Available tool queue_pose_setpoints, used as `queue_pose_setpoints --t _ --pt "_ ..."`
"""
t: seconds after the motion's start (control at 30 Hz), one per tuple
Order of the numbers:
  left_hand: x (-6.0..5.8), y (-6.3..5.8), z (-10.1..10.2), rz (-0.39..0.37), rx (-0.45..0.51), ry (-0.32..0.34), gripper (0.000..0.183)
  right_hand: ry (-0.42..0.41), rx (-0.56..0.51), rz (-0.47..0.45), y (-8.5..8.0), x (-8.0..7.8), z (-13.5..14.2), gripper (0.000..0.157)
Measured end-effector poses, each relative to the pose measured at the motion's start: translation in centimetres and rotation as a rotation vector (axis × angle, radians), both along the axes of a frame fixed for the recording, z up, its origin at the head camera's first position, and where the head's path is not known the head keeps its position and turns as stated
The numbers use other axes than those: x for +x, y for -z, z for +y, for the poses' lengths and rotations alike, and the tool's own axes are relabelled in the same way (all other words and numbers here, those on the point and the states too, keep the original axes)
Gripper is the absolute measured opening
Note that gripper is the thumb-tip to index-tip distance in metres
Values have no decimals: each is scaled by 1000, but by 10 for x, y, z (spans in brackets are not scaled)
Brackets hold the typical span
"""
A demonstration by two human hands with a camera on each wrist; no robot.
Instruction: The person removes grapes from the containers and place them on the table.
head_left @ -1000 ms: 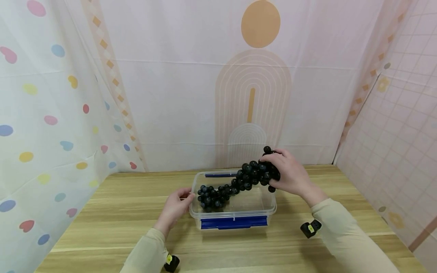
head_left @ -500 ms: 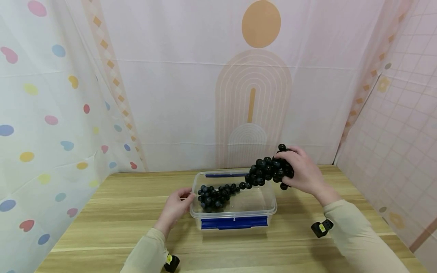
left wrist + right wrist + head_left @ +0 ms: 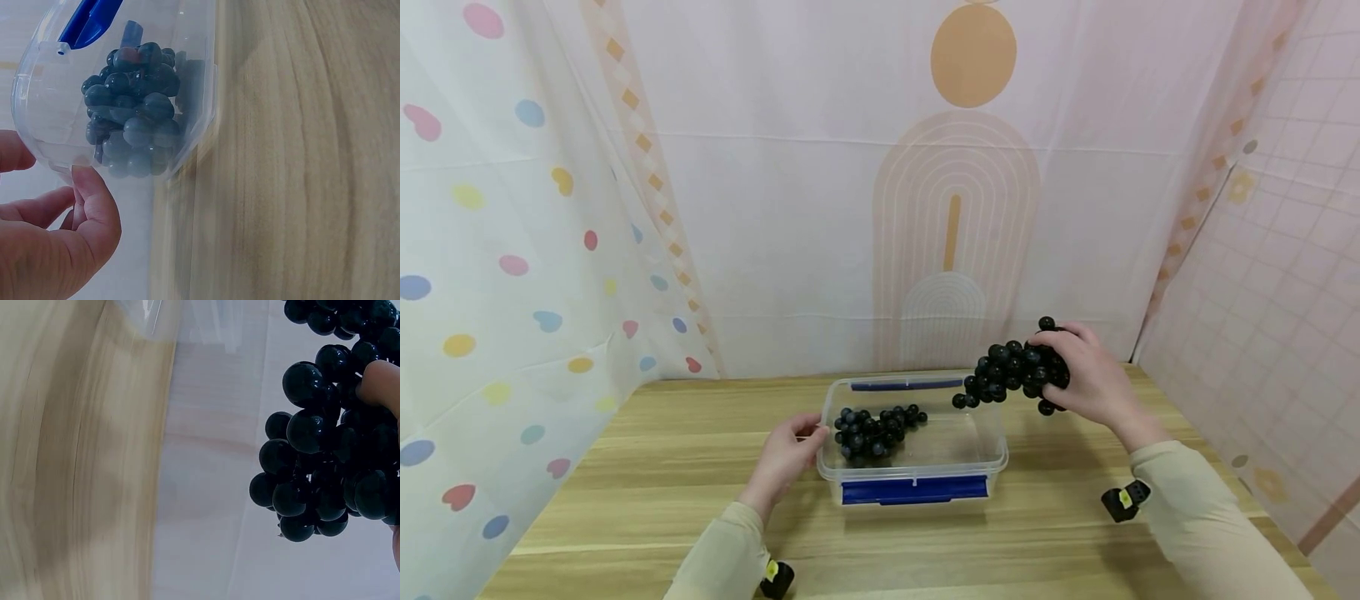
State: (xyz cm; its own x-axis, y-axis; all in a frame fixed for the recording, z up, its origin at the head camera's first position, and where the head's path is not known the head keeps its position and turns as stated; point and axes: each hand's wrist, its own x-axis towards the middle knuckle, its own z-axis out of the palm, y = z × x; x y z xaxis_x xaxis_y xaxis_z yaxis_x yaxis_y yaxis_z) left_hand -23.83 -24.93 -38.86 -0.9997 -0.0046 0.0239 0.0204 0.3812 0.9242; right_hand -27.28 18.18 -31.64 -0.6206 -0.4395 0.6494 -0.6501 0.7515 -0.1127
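Note:
A clear plastic storage box (image 3: 914, 471) with blue clips stands on the table. At its left end my left hand (image 3: 787, 457) pinches the rim between thumb and fingers; the left wrist view shows the thumb (image 3: 97, 194) against the corner. One bunch of dark grapes (image 3: 870, 433) lies in the left part of the box, seen through its wall in the left wrist view. My right hand (image 3: 1093, 375) grips a second bunch of black grapes (image 3: 1011, 371) by its thick end. That bunch is up in the air, its thin tip over the box's right rim.
The wooden table (image 3: 685, 467) runs back to a patterned curtain (image 3: 790, 250). Similar cloths hang at the left and right sides. Small black devices (image 3: 1125, 500) sit at both wrists.
My right hand has moved right, drawing its grape bunch away from the one in the box; a gap now separates them. The left hand and box have stayed put.

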Motion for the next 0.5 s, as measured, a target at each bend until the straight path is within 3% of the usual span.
queue_pose_setpoints --t 0.5 --pt "2 -1 2 -4 12 -12 40 38 -60 -20 1 -2 24 64"
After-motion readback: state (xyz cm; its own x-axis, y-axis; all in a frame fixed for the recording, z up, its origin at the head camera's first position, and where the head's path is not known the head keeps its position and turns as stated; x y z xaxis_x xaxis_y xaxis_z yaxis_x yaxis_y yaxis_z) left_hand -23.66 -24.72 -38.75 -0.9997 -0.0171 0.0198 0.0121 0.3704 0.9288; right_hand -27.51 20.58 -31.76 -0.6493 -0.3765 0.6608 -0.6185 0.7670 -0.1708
